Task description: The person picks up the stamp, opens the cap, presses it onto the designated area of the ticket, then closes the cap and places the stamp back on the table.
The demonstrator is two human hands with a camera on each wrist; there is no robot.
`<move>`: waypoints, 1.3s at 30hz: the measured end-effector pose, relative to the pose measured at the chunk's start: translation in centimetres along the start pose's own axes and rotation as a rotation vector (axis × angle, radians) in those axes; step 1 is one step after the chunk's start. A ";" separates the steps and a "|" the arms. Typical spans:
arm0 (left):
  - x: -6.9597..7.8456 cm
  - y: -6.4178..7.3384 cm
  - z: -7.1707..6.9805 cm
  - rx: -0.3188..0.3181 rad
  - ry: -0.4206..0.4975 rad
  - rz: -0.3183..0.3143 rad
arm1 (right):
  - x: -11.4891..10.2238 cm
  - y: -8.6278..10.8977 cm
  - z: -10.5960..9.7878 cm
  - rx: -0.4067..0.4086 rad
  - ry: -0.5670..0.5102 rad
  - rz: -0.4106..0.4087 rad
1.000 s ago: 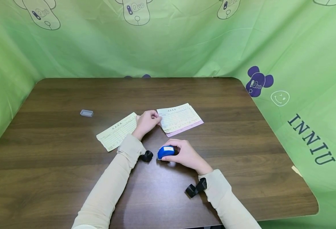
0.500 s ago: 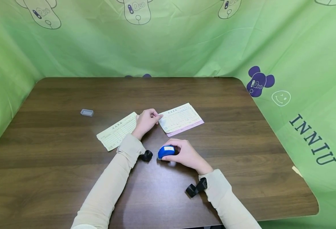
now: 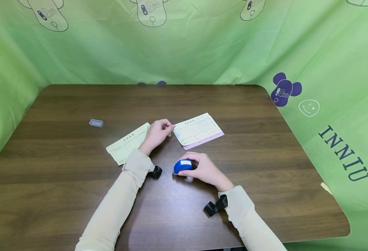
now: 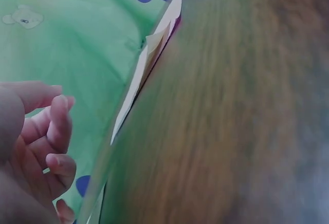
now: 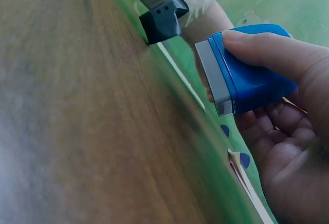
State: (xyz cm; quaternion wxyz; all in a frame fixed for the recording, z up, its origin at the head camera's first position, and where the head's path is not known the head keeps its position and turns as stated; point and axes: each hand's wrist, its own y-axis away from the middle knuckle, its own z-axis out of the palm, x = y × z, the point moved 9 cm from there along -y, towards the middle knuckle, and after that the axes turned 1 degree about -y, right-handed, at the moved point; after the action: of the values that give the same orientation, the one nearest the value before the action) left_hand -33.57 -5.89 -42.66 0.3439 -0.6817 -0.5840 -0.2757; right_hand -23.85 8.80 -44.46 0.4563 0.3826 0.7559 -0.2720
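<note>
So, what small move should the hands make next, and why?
Perhaps the left hand should press the pink-edged paper stack flat: its sheets spread apart at one edge, that hand is near it holding nothing, and the right hand grips the blue stamp.

So the blue handheld stamp (image 3: 182, 166) has a white label on top and a pale grey base pointing down, pinched in the right hand (image 3: 201, 168). Beyond it there's a pad of printed forms (image 3: 198, 130), lying flat at a slant, pink sheet peeking out along the near edge. Left of that, a loose yellowish gridded form (image 3: 125, 144), also angled, partly hidden by the left hand (image 3: 159, 131).
</note>
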 end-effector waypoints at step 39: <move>-0.8 2.6 -3.9 -0.031 0.055 0.052 | -0.3 0.1 0.0 -0.008 -0.014 0.002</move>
State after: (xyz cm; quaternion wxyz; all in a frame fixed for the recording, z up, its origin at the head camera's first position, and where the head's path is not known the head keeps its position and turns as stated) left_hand -31.04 -9.73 -41.29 0.3560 -0.6940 -0.5523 -0.2944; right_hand -23.69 8.77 -44.24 0.4636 0.3797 0.7533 -0.2711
